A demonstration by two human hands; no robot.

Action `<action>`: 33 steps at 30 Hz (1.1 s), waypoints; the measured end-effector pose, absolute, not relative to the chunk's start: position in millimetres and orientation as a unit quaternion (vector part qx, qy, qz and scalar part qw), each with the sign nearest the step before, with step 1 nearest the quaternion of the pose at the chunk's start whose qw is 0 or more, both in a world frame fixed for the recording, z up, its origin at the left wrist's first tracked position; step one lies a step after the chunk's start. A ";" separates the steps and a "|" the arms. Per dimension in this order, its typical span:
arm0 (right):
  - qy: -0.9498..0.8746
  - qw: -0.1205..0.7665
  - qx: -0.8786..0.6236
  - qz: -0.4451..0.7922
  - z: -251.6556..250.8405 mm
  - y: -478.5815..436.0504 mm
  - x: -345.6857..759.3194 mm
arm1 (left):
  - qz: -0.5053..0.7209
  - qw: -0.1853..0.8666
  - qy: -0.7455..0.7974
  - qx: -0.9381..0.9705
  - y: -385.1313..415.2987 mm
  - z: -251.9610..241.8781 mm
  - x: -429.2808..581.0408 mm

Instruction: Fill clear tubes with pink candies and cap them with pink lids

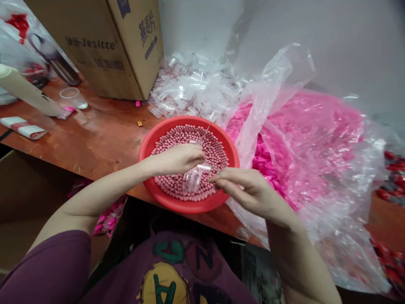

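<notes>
A red bowl [164,198] full of small pink beads [215,152] sits at the table's front edge. Over the beads, both hands pinch a small clear plastic bag [193,177]. My left hand [177,158] grips the bag's top edge with fingers closed. My right hand [245,185] pinches the other side with thumb and forefinger. The bag hangs just above the beads.
A large clear bag of bright pink pieces [316,139] lies right of the bowl. A heap of small empty clear bags [193,90] sits behind it. A cardboard box [104,42] stands at the back left, with a small clear cup [71,95] on the brown table [104,135].
</notes>
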State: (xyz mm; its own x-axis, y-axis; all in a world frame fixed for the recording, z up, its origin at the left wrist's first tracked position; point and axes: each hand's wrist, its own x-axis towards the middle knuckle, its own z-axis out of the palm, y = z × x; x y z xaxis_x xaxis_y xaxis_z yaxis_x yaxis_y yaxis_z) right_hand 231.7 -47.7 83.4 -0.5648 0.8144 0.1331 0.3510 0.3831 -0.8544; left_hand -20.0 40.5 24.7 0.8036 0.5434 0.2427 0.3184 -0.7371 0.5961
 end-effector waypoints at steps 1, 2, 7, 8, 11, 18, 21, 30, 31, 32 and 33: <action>-0.761 0.320 -0.415 0.382 85.4 -56.3 245.0 | 0.212 0.277 0.242 0.906 37.2 26.1 -22.4; -0.727 0.364 -0.464 0.351 85.1 -64.3 258.7 | 0.220 0.281 0.240 0.903 33.9 27.3 -25.5; -0.506 0.563 -0.592 0.275 63.2 -93.7 300.2 | 0.291 0.301 0.198 0.886 2.7 39.0 -31.9; -0.491 0.581 -0.584 0.284 57.9 -98.0 299.0 | 0.298 0.311 0.184 0.884 -7.9 44.6 -29.0; -0.521 0.564 -0.516 0.380 42.7 -110.2 277.3 | 0.272 0.384 0.118 0.874 -44.4 68.7 -14.7; -0.571 0.385 -0.343 0.639 7.3 -147.6 237.9 | 0.293 0.493 0.120 0.810 -94.4 103.4 -4.9; -0.524 0.405 -0.439 0.608 -3.4 -178.6 258.6 | 0.346 0.431 0.243 0.797 -93.2 82.5 -15.3; -0.306 0.401 -0.684 0.527 -119.4 -325.1 335.5 | 0.405 0.297 0.275 0.820 -80.4 6.3 -32.8; -0.298 0.394 -0.697 0.519 -134.0 -344.9 335.5 | 0.407 0.294 0.283 0.817 -77.2 2.2 -32.4; -0.296 0.386 -0.708 0.511 -145.5 -363.7 332.7 | 0.409 0.293 0.292 0.813 -73.8 -1.6 -31.6; -0.302 0.375 -0.715 0.506 -153.3 -380.6 327.5 | 0.409 0.295 0.300 0.810 -70.4 -5.1 -30.4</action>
